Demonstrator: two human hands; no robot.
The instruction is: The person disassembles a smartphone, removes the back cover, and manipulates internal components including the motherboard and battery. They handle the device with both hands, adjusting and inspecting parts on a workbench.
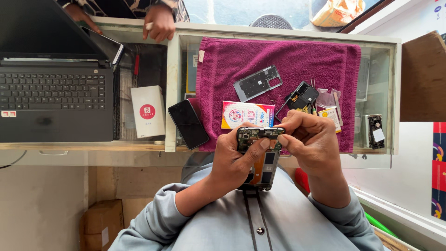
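Up in the upper left of the frame, an open black laptop (53, 88) sits on the counter with its keyboard facing the wearer, and just beyond it another person's hands (159, 22) rest at the far edge, one on a phone (108, 45) propped by the laptop's corner. Right of the laptop lies a small white box with a red round mark (148, 110), and beside it a dark smartphone (188, 123) lies face up, half on the edge of a magenta towel (278, 60) spread over the glass counter, probably as a soft, non-slip bed for small parts. On the towel rest a grey phone mid-frame (258, 82), a colourful printed packet (247, 114) and a black camera-side cover piece (302, 96), laid apart from one another so each stays easy to pick up. Low in the centre of the frame, the opened phone (260, 158) is held close to the chest with its exposed circuit board uppermost. The left hand (237, 160) is wrapped around its body from below, thumb pressed across the board to steady it. The right hand (312, 139) is curled tight, fingertips pinching at the phone's top edge; whether they grip a small part there I cannot tell. At the far right, another black component (374, 131) sits at the counter's edge.
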